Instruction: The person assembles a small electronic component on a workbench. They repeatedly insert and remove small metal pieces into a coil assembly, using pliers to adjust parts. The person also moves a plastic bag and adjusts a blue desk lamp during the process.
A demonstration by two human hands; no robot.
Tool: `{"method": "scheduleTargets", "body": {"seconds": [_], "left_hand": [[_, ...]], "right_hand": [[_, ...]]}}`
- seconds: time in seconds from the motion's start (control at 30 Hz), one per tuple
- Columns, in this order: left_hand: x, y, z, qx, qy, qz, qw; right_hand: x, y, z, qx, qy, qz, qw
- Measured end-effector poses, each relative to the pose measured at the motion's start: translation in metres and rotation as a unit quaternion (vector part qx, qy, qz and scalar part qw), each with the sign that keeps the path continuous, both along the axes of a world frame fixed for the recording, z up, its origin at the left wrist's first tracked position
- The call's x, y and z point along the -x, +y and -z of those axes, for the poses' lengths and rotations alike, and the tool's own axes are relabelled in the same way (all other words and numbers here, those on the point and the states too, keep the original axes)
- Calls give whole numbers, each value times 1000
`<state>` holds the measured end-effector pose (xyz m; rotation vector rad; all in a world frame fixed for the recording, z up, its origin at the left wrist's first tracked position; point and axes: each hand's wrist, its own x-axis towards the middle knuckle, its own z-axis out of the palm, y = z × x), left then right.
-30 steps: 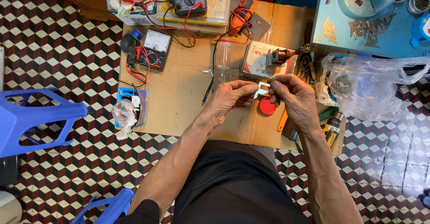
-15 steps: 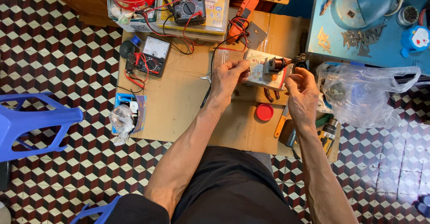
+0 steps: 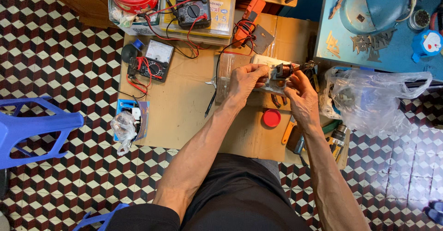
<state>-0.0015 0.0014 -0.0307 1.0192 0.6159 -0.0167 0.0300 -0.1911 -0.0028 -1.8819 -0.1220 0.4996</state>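
both hands meet at one spot just past the knees, over the cardboard sheet point(image 3: 184, 115) on the floor. left hand point(image 3: 244, 81) curled shut, fingers wrapped on the near-left side of the small white device point(image 3: 267, 69), thumb on top. right hand point(image 3: 300, 97) comes in from the right, fingers pinched closed at the coil part point(image 3: 285, 69) with copper winding on the device's right end; what exactly the fingertips pinch, cannot tell. device's long axis runs left-right, lying across between the two hands, right hand nearer the coil end, left hand nearer the body end. just near-side of the hands, a red round lid point(image 3: 271, 118) lies flat, apart from both. right of the right hand, a clear plastic bag point(image 3: 378, 102), close but not touching. left of the left hand, well apart, an analog meter point(image 3: 154, 60) with red leads. farther beyond the hands, a black multimeter point(image 3: 194, 9) on a yellow box, and an orange tool point(image 3: 247, 18). far left, blue plastic stool point(image 3: 32, 129).
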Motion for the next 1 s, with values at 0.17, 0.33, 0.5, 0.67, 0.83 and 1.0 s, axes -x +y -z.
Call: {"method": "scheduleTargets", "body": {"seconds": [0.17,0.33,0.5,0.67,0.83,1.0], "left_hand": [[-3,0,-2,5,-14,2,1000],[-7,-6,-6,-67,3,11,998],[-10,-11,-6,-148,-4,12,989],[-15,-19,-7,-295,50,27,954],[4,-21,-5,-381,-13,107,918],[9,-11,-2,-461,-225,160,844]], "right_hand": [[-2,2,1,1,1,-7,1000],[-2,1,1,-4,-2,-5,1000],[-2,-1,4,-33,-4,-10,999],[-2,-4,7,-30,10,-1,999],[-2,-8,11,-54,19,7,998],[-1,-9,14,-101,29,5,994]]}}
